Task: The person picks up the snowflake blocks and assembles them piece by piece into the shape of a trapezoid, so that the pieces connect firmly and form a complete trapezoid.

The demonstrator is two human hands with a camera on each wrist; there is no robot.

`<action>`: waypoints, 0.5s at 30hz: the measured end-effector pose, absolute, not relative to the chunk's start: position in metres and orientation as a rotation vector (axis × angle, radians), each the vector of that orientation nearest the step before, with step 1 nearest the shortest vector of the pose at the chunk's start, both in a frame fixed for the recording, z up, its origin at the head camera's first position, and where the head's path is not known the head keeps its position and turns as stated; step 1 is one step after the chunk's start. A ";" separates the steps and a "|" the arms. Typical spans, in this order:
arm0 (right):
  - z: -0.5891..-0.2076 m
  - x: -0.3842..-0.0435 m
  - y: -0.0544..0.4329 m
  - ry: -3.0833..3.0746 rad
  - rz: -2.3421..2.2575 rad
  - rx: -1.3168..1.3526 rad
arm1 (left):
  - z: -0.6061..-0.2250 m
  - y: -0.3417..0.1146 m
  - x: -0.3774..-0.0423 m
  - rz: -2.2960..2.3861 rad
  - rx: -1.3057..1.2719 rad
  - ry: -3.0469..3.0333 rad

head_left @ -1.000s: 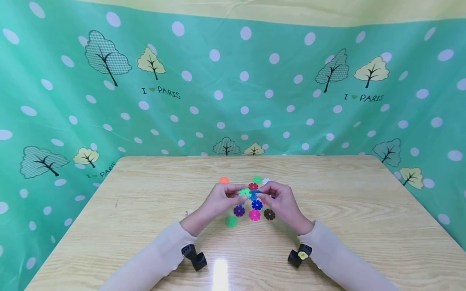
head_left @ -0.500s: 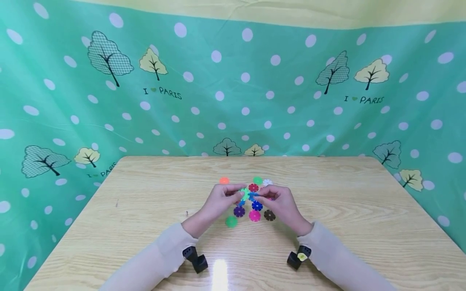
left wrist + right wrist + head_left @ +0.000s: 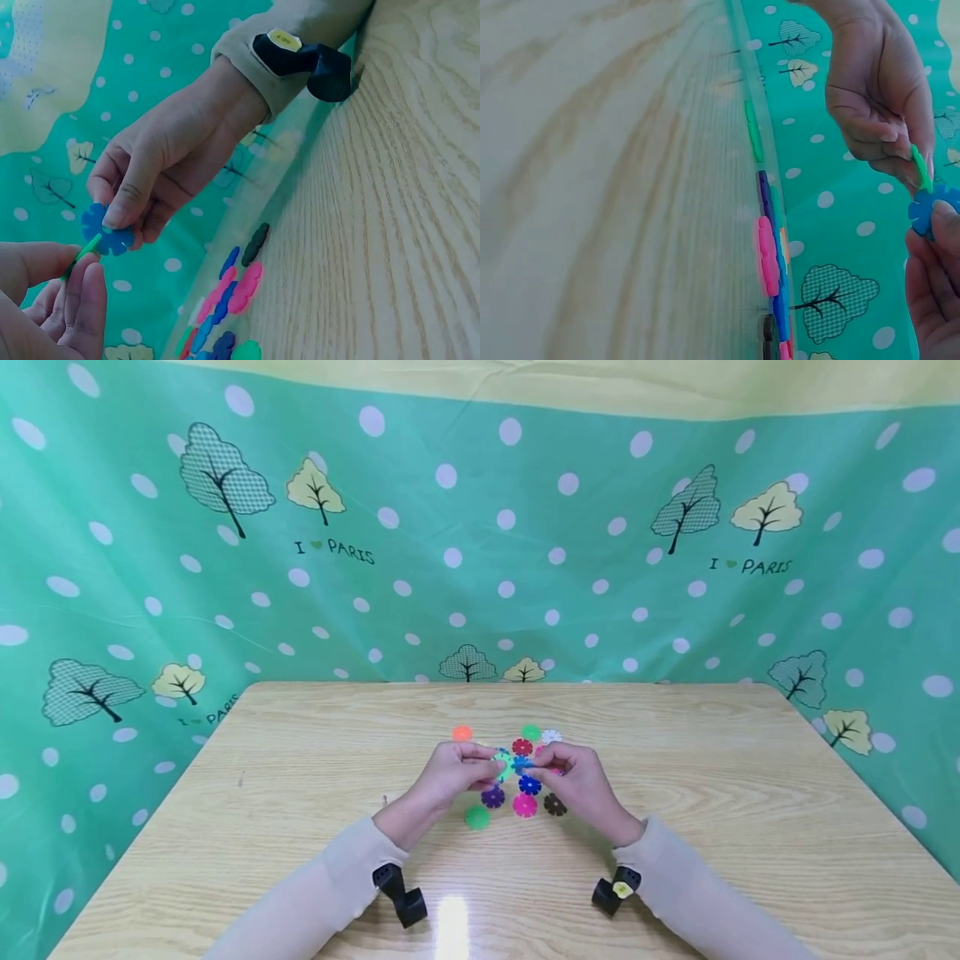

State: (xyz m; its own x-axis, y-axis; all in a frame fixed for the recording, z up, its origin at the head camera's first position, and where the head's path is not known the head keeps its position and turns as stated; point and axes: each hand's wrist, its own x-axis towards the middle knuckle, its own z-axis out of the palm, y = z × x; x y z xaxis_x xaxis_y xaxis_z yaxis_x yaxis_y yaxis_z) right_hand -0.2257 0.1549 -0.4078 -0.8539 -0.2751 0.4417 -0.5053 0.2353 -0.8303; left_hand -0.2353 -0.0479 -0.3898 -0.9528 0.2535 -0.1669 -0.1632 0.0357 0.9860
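Note:
In the head view my left hand (image 3: 446, 774) pinches a light green notched plastic disc (image 3: 921, 168) between thumb and fingers. Facing it, my right hand (image 3: 576, 781) pinches a blue notched disc (image 3: 94, 220), thumb on its face. The two discs meet at their rims, set crosswise to each other: in the left wrist view the green one shows edge-on against the blue one's notched edge. Both hands are raised over the loose discs, and fingertips hide part of each held piece.
Under the hands, several loose notched discs lie on the wooden table (image 3: 675, 752): purple (image 3: 492, 797), pink (image 3: 525, 806), dark brown (image 3: 555, 804), green (image 3: 477, 817), red (image 3: 522, 747), orange (image 3: 462, 733) and white (image 3: 551, 737). A patterned green curtain (image 3: 480, 552) hangs behind.
The blue disc has turned from showing its face to nearly edge-on in the head view. My left hand has dropped slightly with the green disc; both hands keep their pinch.

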 end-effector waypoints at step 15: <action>-0.376 -0.206 0.146 -2.285 1.592 0.837 | -0.389 -0.045 -0.231 2.002 0.070 1.952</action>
